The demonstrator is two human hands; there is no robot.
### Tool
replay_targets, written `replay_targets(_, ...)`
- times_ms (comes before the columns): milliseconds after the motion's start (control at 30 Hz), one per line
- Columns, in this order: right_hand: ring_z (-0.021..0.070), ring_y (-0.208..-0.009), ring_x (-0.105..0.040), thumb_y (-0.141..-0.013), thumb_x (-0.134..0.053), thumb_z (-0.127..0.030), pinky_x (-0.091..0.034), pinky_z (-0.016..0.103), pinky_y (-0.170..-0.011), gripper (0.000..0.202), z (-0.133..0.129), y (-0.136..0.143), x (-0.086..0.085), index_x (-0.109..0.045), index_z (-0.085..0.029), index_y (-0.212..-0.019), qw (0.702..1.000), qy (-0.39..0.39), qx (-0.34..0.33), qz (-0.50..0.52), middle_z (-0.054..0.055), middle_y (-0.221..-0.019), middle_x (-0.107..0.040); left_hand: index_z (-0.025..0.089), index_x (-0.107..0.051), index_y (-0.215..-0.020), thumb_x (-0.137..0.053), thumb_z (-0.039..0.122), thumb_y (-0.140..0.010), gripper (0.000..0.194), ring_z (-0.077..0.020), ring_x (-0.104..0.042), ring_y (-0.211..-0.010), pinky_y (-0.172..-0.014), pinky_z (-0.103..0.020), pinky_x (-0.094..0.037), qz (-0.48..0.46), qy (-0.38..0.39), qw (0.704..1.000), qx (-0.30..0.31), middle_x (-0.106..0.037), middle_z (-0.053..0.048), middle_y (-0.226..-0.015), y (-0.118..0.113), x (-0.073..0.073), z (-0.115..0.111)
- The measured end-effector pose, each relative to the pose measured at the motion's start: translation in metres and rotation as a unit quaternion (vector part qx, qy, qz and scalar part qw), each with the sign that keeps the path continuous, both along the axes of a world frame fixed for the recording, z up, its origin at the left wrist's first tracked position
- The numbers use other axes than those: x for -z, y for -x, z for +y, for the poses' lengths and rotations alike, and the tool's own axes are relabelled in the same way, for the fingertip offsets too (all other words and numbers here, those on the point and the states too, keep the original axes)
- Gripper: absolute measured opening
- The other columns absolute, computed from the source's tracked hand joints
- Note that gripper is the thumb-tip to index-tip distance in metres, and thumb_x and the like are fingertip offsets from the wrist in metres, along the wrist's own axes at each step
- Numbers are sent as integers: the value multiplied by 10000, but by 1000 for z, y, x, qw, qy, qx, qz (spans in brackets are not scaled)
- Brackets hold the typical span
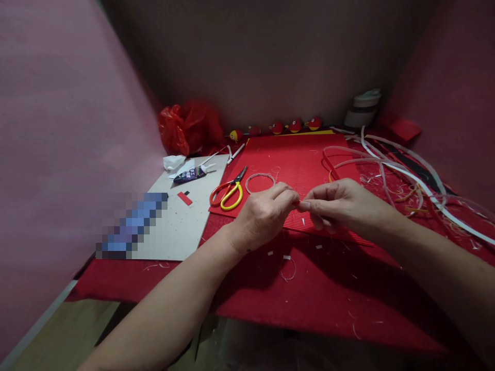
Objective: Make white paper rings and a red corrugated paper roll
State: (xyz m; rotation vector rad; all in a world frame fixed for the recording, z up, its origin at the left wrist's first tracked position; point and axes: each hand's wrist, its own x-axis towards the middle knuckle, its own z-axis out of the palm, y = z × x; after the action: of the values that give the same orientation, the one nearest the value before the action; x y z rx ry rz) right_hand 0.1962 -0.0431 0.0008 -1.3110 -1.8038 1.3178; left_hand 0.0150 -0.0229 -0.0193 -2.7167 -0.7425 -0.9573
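Red small piece (296, 203), mostly hidden: located between the fingertips of both hands, above a red corrugated sheet (301, 159). Left hand (270, 208): fingers bent, pinching the piece. Right hand (332, 202): thumb and forefinger closed on its other side, remaining fingers curled below. Scissors (235, 182), red and yellow handles: at the sheet's left edge, beside a ring of thin cord (246, 179). Farther left: glue tube (189, 175) on a grey board (178, 232). Right: tangled pale strips (432, 178).

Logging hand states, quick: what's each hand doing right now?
Left hand: closed, holding a small red piece, material unclear.
Right hand: thumb and finger closed on the same small red piece.
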Motion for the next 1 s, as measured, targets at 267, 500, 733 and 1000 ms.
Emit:
replay_targets(267,82,-423,-415,-766,-539,-394,-313,224,-450,308,2,-1,2,-533,-167,-557,1000,-15,-14,-8,-8,-452,-507,126,-530,-828,-385,168,-892,164,-90,-549,-736,-666,-196,-469,17,6,1000,-5,-580,-30,-787,1,1,-1)
replay_targets(500,83,-415,-403,-773,-526,-345,-303,236,-450,302,1,0,2,-516,-172,-525,1000,-4,-6,2,-10,-445,-494,115,-540,-824,-375,158,-893,184,-102,-556,-749,-653,-205,-476,29,-14,999,-14,-586,-50,-799,-1,1,-3)
replay_targets(733,87,-411,-412,-743,-539,-298,-309,245,-445,275,0,1,4,-512,-163,-504,999,12,8,31,-3,-438,-490,109,-548,-797,-383,139,-883,188,-113,-563,-755,-653,-227,-487,10,-6,1000,-4,-592,-66,-802,-2,0,-5)
replay_targets(1000,73,-400,-370,-734,-568,-353,-263,228,-405,223,-1,-4,-4,-599,-162,-622,997,13,10,74,-20,-436,-480,130,-520,-873,-512,106,-811,67,-51,-573,-623,-585,-172,-520,-216,285,930,84,-534,-13,-793,-7,-3,-4)
